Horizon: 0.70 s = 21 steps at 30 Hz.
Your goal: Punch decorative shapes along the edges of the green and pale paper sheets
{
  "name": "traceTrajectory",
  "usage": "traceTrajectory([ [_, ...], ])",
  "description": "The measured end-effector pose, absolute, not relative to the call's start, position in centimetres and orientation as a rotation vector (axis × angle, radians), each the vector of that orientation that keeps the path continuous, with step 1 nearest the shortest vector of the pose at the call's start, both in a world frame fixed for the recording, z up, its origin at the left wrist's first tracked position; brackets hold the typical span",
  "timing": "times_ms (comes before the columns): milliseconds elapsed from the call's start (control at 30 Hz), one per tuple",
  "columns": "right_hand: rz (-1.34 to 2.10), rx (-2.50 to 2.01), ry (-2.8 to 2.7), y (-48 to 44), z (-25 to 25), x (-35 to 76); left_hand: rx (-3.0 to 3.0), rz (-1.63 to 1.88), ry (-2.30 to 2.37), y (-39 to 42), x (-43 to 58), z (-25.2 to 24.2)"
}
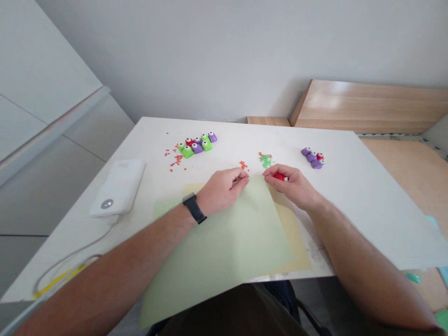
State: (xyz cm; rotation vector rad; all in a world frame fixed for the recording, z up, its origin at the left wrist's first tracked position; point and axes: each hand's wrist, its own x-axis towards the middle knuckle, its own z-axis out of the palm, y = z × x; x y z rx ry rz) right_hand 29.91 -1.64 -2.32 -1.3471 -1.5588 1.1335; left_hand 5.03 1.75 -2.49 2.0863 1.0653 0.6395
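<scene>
Desk (350, 200), white, seen from the head camera.

1. Left hand (224, 189): fingers curled and pinched on the far edge of the green sheet (224, 247). Black wristband (193, 208) on the wrist.
2. Right hand (294, 186): clenched around a red punch (280, 177), held at the far corner of the green sheet, just beside the left fingertips.
3. Green sheet: pale, lies flat at desk centre, near edge overhanging at 6 o'clock. It covers most of a yellow sheet (296, 240), which shows at 3 o'clock.
4. Green paper bits (266, 160): small heap at 12 o'clock from the red punch, near it.
5. Red paper bits (244, 165): small heap at 1 o'clock from the left hand.
6. Punch cluster (197, 144): green, purple and red, packed touching, at 11 o'clock from the left hand, well apart. More red bits lie scattered at its 8 o'clock.
7. Second punch group (314, 157): purple and red, at 1 o'clock from the right hand.
8. White power bank (117, 187): at 9 o'clock from the left hand, its cable (70, 259) trailing toward 7 o'clock.
</scene>
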Motion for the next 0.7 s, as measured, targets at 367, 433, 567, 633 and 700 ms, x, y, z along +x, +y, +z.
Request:
traceTrajectory([
  [367,0.895,-1.456,-1.695,-1.29,-2.82,29.76,2.091,0.668,1.054,1.46,5.11,-2.51],
  [433,0.824,-1.491,-1.731,-1.27,-3.01,29.78,2.092,0.671,1.056,1.42,5.11,-2.51],
  [567,0.731,-1.521,-1.764,-1.30,-3.08,29.63,2.105,0.678,1.061,1.37,5.11,-2.48],
  [633,0.686,-1.549,-1.770,-1.33,-2.99,29.50,2.104,0.685,1.066,1.36,5.12,-2.51],
  [700,0.664,-1.572,-1.772,-1.37,-2.84,29.38,2.094,0.689,1.070,1.36,5.13,-2.55],
])
